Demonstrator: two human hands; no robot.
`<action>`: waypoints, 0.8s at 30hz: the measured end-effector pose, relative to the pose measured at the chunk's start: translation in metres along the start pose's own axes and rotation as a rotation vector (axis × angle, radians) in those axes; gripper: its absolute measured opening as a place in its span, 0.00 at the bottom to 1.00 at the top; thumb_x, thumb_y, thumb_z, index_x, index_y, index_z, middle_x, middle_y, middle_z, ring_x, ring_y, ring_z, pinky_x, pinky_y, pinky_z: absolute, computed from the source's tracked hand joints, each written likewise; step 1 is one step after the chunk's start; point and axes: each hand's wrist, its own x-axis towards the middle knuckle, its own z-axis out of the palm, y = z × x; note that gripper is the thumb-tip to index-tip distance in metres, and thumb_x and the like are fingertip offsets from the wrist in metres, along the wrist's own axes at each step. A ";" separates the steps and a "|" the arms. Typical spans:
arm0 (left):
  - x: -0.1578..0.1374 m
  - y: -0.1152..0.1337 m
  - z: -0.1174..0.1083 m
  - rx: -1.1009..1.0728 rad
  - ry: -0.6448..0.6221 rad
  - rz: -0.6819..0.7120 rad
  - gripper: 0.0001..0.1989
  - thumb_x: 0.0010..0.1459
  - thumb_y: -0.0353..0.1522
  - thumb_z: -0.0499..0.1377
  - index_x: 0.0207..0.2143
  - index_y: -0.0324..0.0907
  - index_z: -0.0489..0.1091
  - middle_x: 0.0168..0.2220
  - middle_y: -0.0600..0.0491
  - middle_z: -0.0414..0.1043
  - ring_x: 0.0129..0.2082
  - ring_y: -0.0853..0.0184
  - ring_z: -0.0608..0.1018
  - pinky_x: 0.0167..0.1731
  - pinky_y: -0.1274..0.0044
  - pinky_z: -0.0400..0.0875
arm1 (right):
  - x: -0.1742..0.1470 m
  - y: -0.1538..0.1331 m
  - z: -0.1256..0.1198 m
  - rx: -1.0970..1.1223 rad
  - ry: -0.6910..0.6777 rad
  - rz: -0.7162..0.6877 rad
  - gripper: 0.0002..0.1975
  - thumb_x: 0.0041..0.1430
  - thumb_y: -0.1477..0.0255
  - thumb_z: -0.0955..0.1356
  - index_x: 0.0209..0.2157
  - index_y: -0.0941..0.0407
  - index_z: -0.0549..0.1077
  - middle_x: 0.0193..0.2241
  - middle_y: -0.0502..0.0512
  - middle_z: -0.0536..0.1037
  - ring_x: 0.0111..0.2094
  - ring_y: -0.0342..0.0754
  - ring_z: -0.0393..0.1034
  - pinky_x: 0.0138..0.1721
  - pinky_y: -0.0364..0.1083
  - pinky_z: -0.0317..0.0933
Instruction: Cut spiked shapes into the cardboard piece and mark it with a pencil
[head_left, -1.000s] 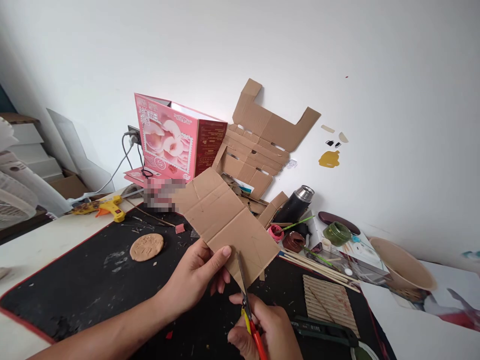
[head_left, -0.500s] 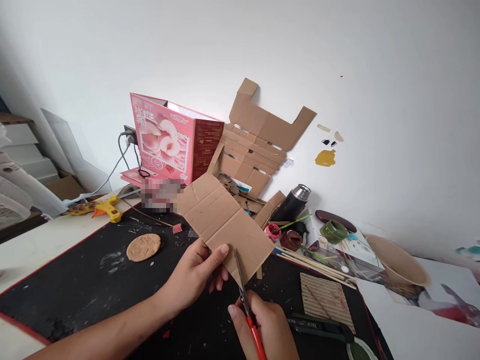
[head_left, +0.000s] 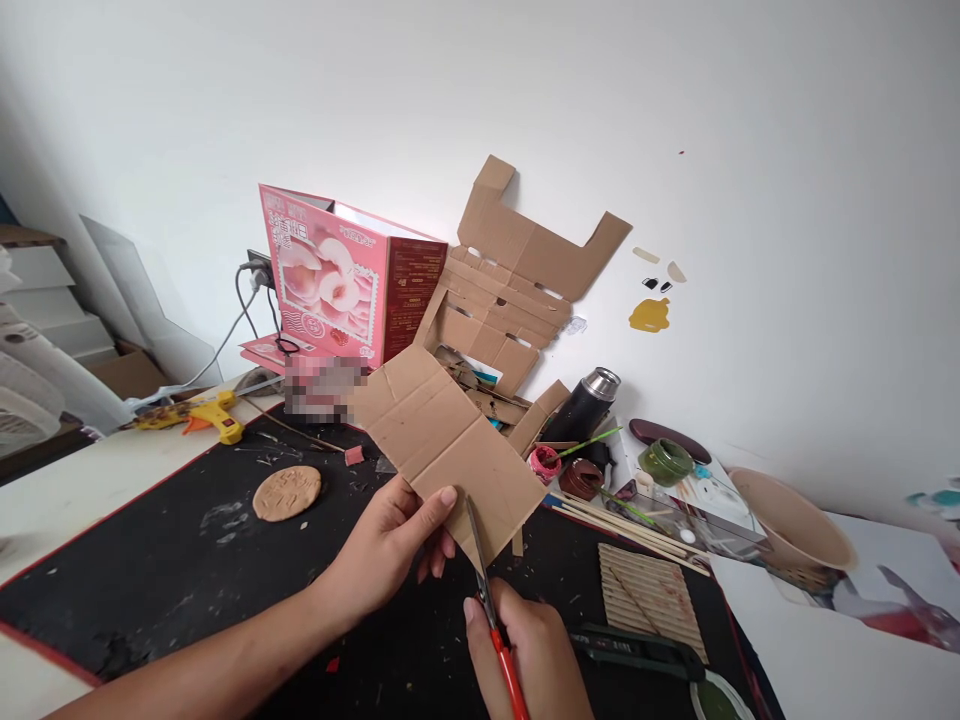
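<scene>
A creased brown cardboard piece [head_left: 450, 440] is pinched at its lower left edge by my left hand [head_left: 401, 535], thumb on top and fingers beneath. My right hand [head_left: 529, 645] is closed around the red handles of a pair of scissors [head_left: 504, 650]. One scissor blade lies over the top face of the cardboard at its near corner, pointing away from me; the other blade is hidden under it. Below the cardboard is a black mat [head_left: 187, 590], and a flat round clay disc [head_left: 287, 493] lies on it to the left.
A yellow glue gun [head_left: 217, 417] lies at the left, before a pink box [head_left: 330, 290]. Cut cardboard [head_left: 525, 250] leans on the wall. A black thermos [head_left: 589, 405], paint jars [head_left: 581, 478], wooden sticks [head_left: 637, 535], a corrugated piece [head_left: 651, 600] and a dark green tool [head_left: 645, 650] stand or lie right.
My right thumb has shifted slightly to the right on the scissors, and the blades look a little more closed. The cardboard and my left hand have hardly moved.
</scene>
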 end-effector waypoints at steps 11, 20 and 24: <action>0.000 0.003 0.002 0.013 0.012 -0.002 0.29 0.54 0.58 0.69 0.33 0.44 0.64 0.18 0.56 0.74 0.13 0.71 0.73 0.12 0.83 0.61 | 0.001 0.003 0.003 -0.033 0.027 -0.038 0.20 0.74 0.59 0.62 0.27 0.52 0.68 0.18 0.49 0.72 0.19 0.46 0.69 0.24 0.42 0.55; 0.000 0.003 0.001 0.015 0.012 -0.003 0.30 0.53 0.58 0.69 0.34 0.44 0.64 0.18 0.57 0.75 0.13 0.71 0.73 0.12 0.83 0.61 | 0.001 0.003 0.003 -0.060 0.029 -0.048 0.17 0.72 0.64 0.61 0.28 0.52 0.68 0.18 0.50 0.74 0.20 0.47 0.70 0.25 0.42 0.55; 0.000 0.002 0.001 0.005 0.010 -0.003 0.30 0.53 0.59 0.69 0.34 0.44 0.64 0.18 0.57 0.75 0.13 0.71 0.73 0.12 0.83 0.62 | 0.000 0.003 0.005 -0.051 0.029 -0.045 0.17 0.72 0.65 0.61 0.27 0.52 0.67 0.18 0.49 0.73 0.19 0.46 0.69 0.24 0.42 0.55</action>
